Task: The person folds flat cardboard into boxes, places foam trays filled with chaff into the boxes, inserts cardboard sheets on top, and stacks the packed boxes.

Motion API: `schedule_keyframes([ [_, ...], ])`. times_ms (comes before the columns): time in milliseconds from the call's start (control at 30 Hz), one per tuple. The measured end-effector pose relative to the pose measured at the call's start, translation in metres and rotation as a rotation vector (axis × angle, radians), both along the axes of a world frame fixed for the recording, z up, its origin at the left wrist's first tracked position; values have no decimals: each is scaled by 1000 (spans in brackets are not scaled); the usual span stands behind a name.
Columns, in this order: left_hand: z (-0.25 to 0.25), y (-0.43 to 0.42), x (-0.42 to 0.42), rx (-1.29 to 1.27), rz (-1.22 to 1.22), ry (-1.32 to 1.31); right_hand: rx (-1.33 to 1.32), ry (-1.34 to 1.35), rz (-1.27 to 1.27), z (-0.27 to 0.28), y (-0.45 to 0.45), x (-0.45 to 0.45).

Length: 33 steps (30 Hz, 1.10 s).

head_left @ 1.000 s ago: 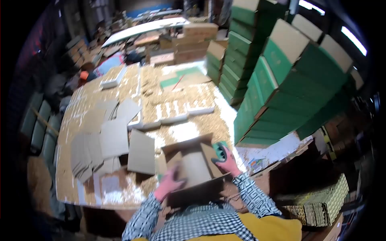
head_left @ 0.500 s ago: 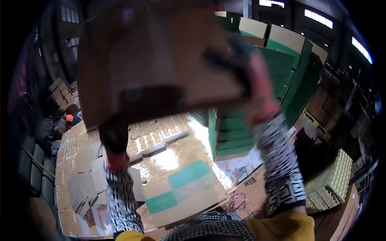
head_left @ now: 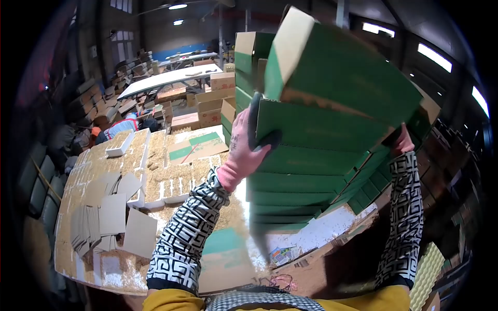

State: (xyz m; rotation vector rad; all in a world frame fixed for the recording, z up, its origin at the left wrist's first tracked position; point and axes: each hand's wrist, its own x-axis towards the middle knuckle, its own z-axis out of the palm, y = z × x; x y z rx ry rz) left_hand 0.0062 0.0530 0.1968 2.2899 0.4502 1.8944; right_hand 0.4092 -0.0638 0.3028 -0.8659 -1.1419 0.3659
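A large green and brown cardboard box (head_left: 347,72) sits tilted at the top of a stack of green cardboard boxes (head_left: 295,186). My left hand (head_left: 246,147), in a pink and dark glove, grips the left edge of the box just under the tilted one, thumb on the front face and fingers along the side. My right hand (head_left: 403,141) is at the lower right corner of the tilted box; its fingers are partly hidden there.
On the left, a worktable (head_left: 148,163) carries loose cardboard pieces (head_left: 111,212) and white trays. A flat green and brown carton (head_left: 225,254) lies near me. Yellow egg-crate sheets (head_left: 428,269) stand at lower right. Another person (head_left: 122,126) bends beyond the table.
The box has gone from in front of me onto the stack at the right, its green side now facing me. My left hand has moved right and onto the stack's edge. The view has turned.
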Motion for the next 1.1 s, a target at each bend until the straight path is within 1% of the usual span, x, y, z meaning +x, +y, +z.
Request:
schedule_keyframes([
  [33,0,-2,0,38,35,-23,-12,12,37,-5,4,-3],
  [67,2,1,-3,-40,42,24,-23,11,80,-7,5,-5],
  [100,2,8,-5,-50,39,72,-25,-23,154,-9,3,-8],
  [167,2,8,-9,-152,-1,80,6,-286,481,-11,-2,-6],
  [200,3,9,-10,-146,4,96,-14,-327,578,-10,-3,-17],
  [233,3,10,-11,-138,7,110,-155,7,356,-10,0,-34],
  [267,-4,19,-8,-196,-164,70,-227,387,142,-9,3,-54],
  [300,-7,21,-6,-277,-333,8,-200,308,139,-24,21,-35],
  [333,-10,21,-1,-311,-357,-58,-178,233,134,-54,47,3],
  [367,-11,19,3,-348,-382,-122,-147,218,93,-58,47,6],
  [400,-11,18,6,-394,-556,-212,-117,203,51,-62,47,7],
  [433,-13,22,2,-451,-584,-158,-88,188,7,-67,47,9],
  [500,-34,30,-14,-346,-649,-5,115,517,31,-48,35,-10],
  [533,-48,20,-32,-479,-721,-32,132,454,94,-43,8,-47],
  [567,-76,24,-55,-545,-503,105,152,395,159,-47,-20,-81],
  [600,-128,41,-71,-589,-412,204,118,208,72,-95,-26,-29],
  [633,-178,41,-84,-771,-271,414,83,-192,-173,-122,-24,-23],
  [667,-237,35,-86,-894,-107,705,93,-545,-469,-149,-21,-16],
  [700,-283,21,-78,-974,-61,1014,99,-1133,-909,-155,-15,-57],
  [733,-310,1,-64,-1021,-43,1035,160,-1130,-937,-160,-10,-56],
  [767,-332,-15,-45,-1068,-25,1047,136,-1126,-931,-154,0,-61],
  [833,-392,-25,-8,-1145,-9,467,88,-1109,-941,-137,21,-71],
  [867,-410,-26,10,-1165,-6,179,88,-1091,-937,-136,34,-55],
  [900,-408,-29,18,-1045,52,155,70,-1105,-934,-126,50,-60],
  [933,-419,-24,26,-967,133,229,123,-966,-820,-126,74,-48],
  [967,-432,-24,32,-893,211,314,119,-843,-744,-127,92,-42],
  [1000,-429,-22,41,-942,219,270,95,-678,-662,-125,112,-41],
  [1067,-405,-3,57,-1027,233,196,43,-348,-524,-118,147,-46],
  [1100,-417,15,64,-964,273,204,17,-202,-472,-116,165,-48],
])
